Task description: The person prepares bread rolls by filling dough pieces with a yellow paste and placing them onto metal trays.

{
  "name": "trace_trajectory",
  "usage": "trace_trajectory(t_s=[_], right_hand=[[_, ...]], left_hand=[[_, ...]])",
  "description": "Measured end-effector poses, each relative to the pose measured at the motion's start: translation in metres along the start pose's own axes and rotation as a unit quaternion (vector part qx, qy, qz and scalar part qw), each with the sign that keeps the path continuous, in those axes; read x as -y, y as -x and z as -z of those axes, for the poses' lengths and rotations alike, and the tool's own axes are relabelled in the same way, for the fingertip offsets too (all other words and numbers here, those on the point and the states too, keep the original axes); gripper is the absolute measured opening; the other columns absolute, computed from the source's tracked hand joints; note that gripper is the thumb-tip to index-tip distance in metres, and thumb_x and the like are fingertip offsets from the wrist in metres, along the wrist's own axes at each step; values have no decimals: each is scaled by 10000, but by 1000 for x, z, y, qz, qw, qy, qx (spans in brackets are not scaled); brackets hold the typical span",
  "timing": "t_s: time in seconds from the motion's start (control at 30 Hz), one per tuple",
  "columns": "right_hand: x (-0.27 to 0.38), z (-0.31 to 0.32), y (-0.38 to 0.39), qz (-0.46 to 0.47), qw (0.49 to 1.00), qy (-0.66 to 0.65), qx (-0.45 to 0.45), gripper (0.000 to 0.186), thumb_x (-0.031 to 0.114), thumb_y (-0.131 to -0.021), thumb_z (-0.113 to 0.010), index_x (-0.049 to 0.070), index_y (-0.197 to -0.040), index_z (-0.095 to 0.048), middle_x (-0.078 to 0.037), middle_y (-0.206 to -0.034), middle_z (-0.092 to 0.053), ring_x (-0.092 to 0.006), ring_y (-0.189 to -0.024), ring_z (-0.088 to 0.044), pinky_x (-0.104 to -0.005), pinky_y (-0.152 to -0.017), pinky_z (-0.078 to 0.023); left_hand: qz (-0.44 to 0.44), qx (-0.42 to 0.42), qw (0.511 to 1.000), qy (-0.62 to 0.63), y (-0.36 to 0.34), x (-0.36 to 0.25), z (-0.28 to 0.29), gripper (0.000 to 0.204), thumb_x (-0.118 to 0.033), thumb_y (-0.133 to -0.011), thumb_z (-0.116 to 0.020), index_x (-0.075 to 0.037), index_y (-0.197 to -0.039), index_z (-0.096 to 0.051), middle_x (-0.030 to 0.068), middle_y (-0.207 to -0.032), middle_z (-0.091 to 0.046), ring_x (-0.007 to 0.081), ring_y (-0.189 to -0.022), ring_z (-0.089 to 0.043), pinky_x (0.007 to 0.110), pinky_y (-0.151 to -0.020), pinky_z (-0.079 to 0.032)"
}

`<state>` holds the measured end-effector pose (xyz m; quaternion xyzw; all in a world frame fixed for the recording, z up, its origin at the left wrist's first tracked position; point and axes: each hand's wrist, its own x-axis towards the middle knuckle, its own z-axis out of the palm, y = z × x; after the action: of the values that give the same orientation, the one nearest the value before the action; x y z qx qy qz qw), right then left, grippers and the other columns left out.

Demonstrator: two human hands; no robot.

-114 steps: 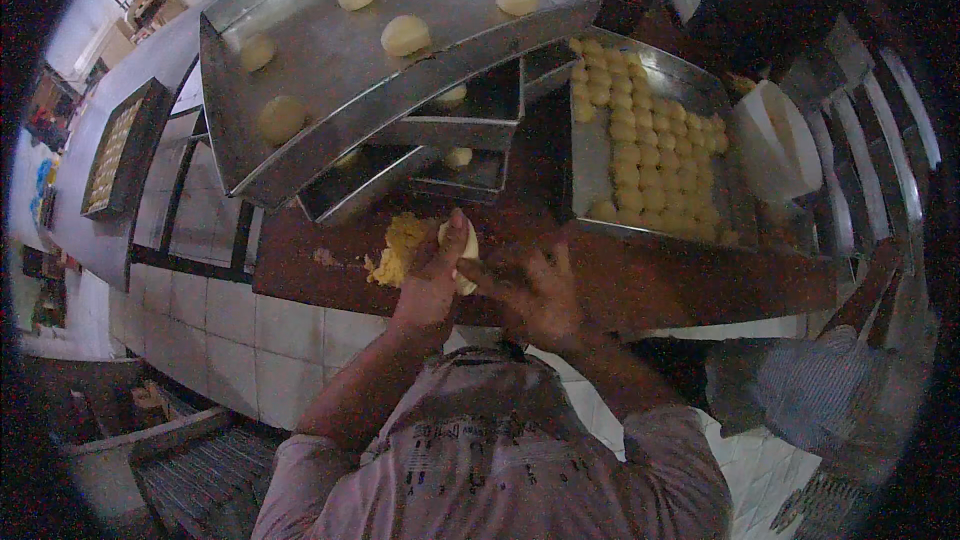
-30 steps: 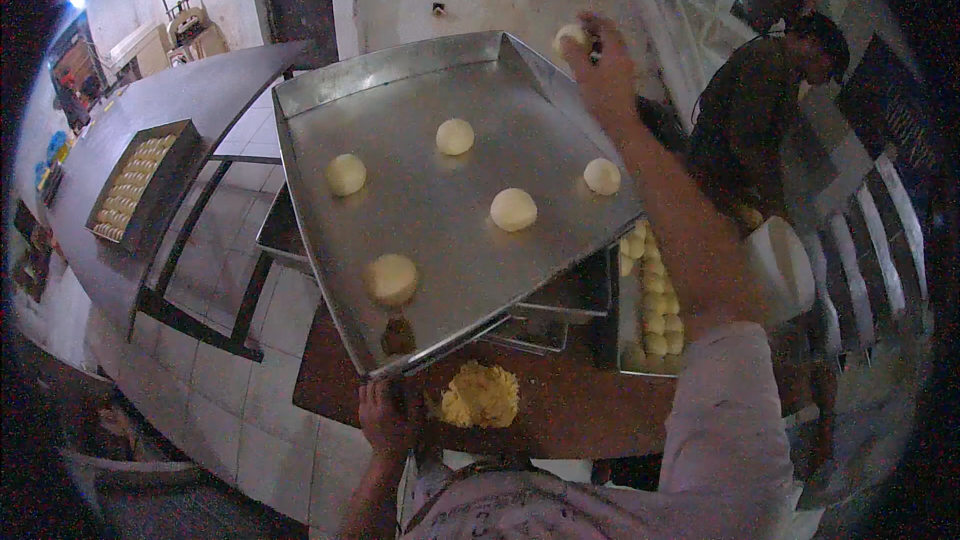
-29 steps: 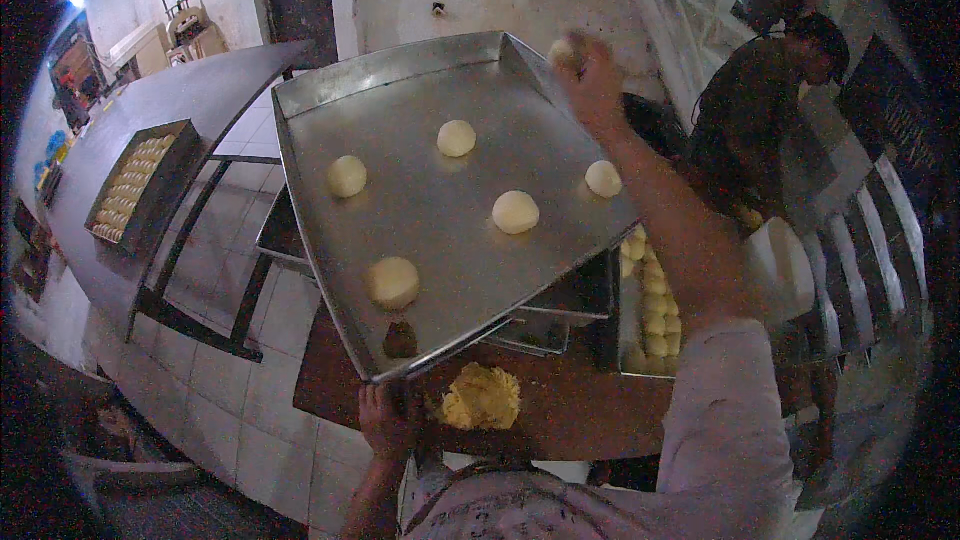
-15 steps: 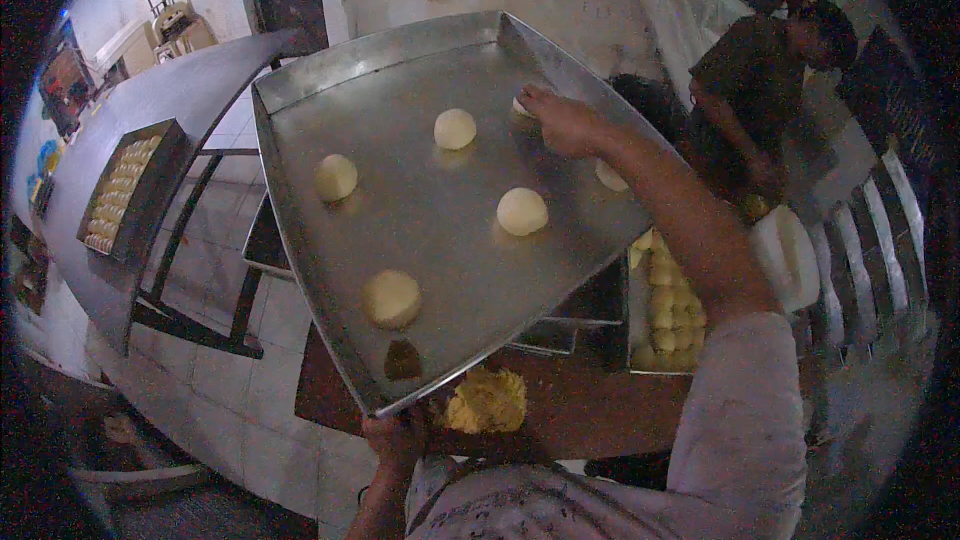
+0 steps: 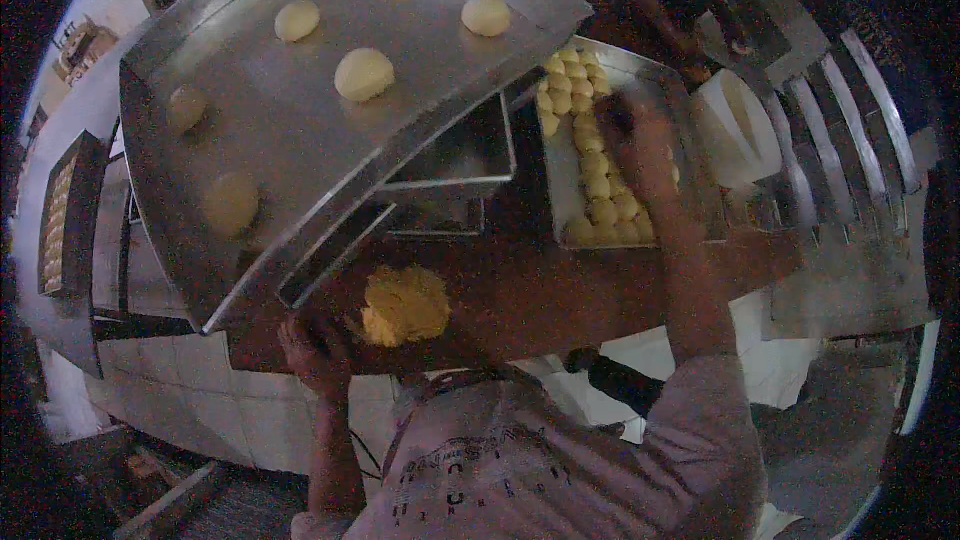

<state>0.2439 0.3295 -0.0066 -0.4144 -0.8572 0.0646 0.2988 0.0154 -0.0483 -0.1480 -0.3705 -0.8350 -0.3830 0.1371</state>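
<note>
A large metal baking tray [image 5: 270,130] with several spaced dough balls [image 5: 365,75] fills the upper left, tilted across the wooden table [image 5: 500,310]. Below its near edge, my left hand [image 5: 318,348] lies at the table's front edge. Its fingers look loosely spread with nothing in them, just under the corner of a darker tray [image 5: 320,260]. My right hand [image 5: 645,130] reaches over a second tray [image 5: 570,215] packed with smaller dough balls [image 5: 600,185]. Motion and dim light smear its fingers, so whether it holds a ball is hidden.
A yellow crumbly mound [image 5: 405,305] sits on the table beside my left hand. Empty-looking pans [image 5: 450,145] show beneath the large tray. To the right are a white container [image 5: 738,130] and upright metal trays [image 5: 850,130]. Another person's arm [image 5: 660,15] is at the back.
My right hand has left the dough balls on the large tray and moved to the packed tray. My left hand has come off the large tray's corner. The whole view has shifted.
</note>
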Motion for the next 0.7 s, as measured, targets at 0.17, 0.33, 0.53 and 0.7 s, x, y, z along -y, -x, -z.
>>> trace_trajectory(t_s=[0.17, 0.33, 0.53, 0.7], right_hand=[[-44, -37, 72, 25, 916, 164, 364, 303, 305, -787, -642, 43, -939, -638, -167, -903, -645, -332, -864, -616, -424, -783, -477], [-26, -19, 79, 14, 957, 144, 252, 238, 237, -773, -633, 66, -938, -647, -154, -908, -641, -333, -838, -620, -436, -741, -503], [84, 42, 115, 214, 932, -116, 269, 236, 136, -747, -676, 102, -978, -645, -100, -1017, -627, -300, -992, -583, -408, -856, -473], [127, 2, 120, 89, 831, -294, 464, 265, 137, -761, -685, 140, -1024, -650, -71, -1075, -630, -279, -1024, -592, -387, -886, -470]], left_hand=[[12, -3, 999, 47, 0, 10, -2, 178, -122, -894, -521, 0, -1023, -528, 137, -891, -559, 276, -860, -556, 368, -767, -455], [189, 10, 925, 330, 14, -16, 5, 177, -85, -917, -508, -7, -1076, -515, 75, -938, -572, 164, -870, -559, 301, -783, -456], [-46, 199, 955, 215, 8, -94, 41, 315, -121, -900, -571, -13, -1181, -479, 97, -1072, -587, 191, -965, -579, 316, -843, -459], [204, 381, 779, 455, 39, -99, 33, 441, -205, -901, -597, -20, -1264, -430, 83, -1115, -579, 164, -1040, -547, 312, -899, -434]])
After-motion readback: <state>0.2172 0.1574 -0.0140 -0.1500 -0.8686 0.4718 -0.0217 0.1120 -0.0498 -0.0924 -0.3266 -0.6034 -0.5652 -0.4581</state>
